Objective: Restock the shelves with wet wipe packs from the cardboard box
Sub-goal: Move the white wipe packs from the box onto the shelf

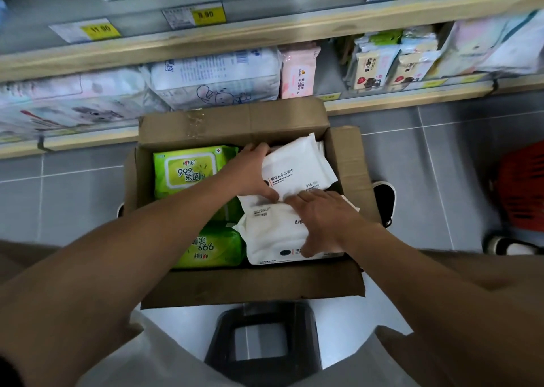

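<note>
Lying tilted in the far right corner of the cardboard box (235, 127), the top white pack (297, 166) runs its long axis from near-left to far-right. The left hand (253, 174) grips its left edge, fingers curled over the far side, thumb on the near one. Just nearer, the right hand (321, 219) rests flat, fingers straight, on a second white pack (270, 233). Left of both hands sit the green packs (188, 171). The shelf (382, 104) lies beyond the box, so the lift likely goes up and away.

Grey tiled floor (412, 157) carries the cardboard box (235, 286) — a red basket (524, 186) stands well right.
</note>
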Tool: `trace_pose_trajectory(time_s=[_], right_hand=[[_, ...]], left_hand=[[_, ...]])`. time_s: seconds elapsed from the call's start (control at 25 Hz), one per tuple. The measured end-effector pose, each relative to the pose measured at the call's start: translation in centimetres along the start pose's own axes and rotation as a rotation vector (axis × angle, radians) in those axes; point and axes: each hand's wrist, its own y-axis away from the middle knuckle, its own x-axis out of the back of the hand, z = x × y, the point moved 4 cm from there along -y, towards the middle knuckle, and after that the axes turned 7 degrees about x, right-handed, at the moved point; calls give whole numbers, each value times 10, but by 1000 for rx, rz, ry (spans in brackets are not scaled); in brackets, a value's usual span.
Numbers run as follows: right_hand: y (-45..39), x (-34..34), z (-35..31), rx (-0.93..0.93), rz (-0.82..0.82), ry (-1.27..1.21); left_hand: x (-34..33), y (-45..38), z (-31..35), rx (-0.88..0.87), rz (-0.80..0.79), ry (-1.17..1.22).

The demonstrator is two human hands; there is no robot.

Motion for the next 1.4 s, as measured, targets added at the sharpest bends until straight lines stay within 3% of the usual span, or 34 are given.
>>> trace_pose_trajectory(time_s=[0.12,0.28,0.52,0.76,1.16,1.4], right_hand=[[3,-4,3,-4,11,-14],[6,-5,2,24,11,9],[9,-3,-5,-17,24,32],[28,19,-31,-23,118,120],[24,130,-70,-174,499,181],[7,191,-69,-226,713,243]], left_hand=[[6,-10,-9,86,-138,181],[2,-9,-12,131,-271,103],[7,26,0,-19,45,-125],[60,81,-35,14,327,-77],[189,168,-109,186,717,88],[226,179,-140,262,807,171]])
